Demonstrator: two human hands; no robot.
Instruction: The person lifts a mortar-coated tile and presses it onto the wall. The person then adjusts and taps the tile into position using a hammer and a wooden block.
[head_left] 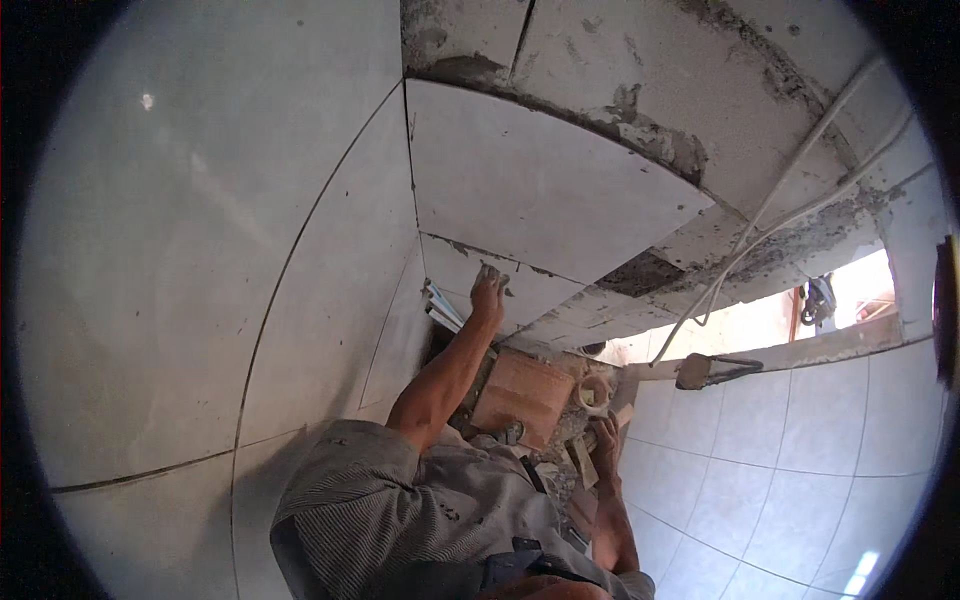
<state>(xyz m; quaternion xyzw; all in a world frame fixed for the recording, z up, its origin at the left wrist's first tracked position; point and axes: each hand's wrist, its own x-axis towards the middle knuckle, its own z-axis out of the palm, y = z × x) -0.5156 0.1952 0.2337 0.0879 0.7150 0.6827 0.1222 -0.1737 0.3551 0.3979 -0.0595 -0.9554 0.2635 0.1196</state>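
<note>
My left hand (488,292), smeared with grey, reaches up to the joint below the large pale wall tile (560,180); its fingers are bent together at the lower tile (535,295), and anything between them is too small to make out. Lower right, my right hand (605,445) is closed on a flat, pale tool (582,463), its exact kind unclear. Thin pale strips (443,305) lean in the corner beside my left hand. A reddish-brown slab (520,395) lies below, with a round pale container (592,392) to its right.
A tiled wall (180,250) fills the left; another (780,450) stands at the right beneath a bright opening (860,285). Bare, mortar-streaked wall (660,60) shows above, with loose cables (760,210) hanging across it. A dark tool (700,370) rests on the opening's ledge.
</note>
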